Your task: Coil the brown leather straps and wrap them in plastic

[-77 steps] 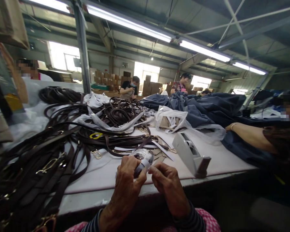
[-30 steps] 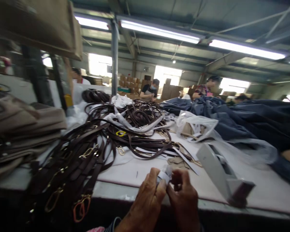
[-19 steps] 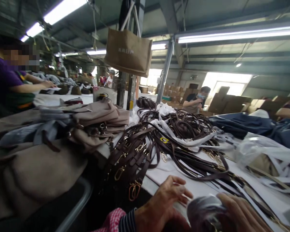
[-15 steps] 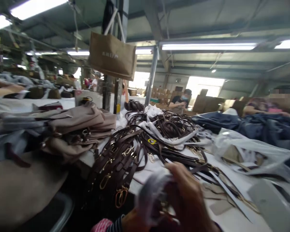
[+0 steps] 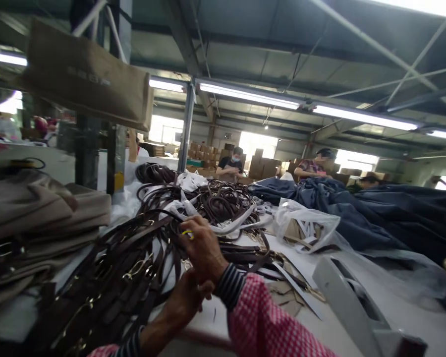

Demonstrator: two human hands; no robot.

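Yellow loop point(image 5: 187, 233) at the fingertips of the right hand point(image 5: 204, 250), inward from the bench's point(image 5: 208, 322) front edge.
Fingers half-curled, left hand point(image 5: 186, 297) likewise; holds unclear.

Right hand point(image 5: 205, 250) extended forward, fingers bent, grip unclear. Left hand point(image 5: 186, 299) lower and nearer the body, just by right wrist point(image 5: 220, 272), fingers curled, grip unclear. Right arm point(image 5: 262, 312) enters lower right, left arm point(image 5: 154, 336) lower left.

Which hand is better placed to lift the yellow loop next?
The right hand, probably: it is at the yellow loop, though contact is unclear. The left hand is lower in view, farther from the loop.
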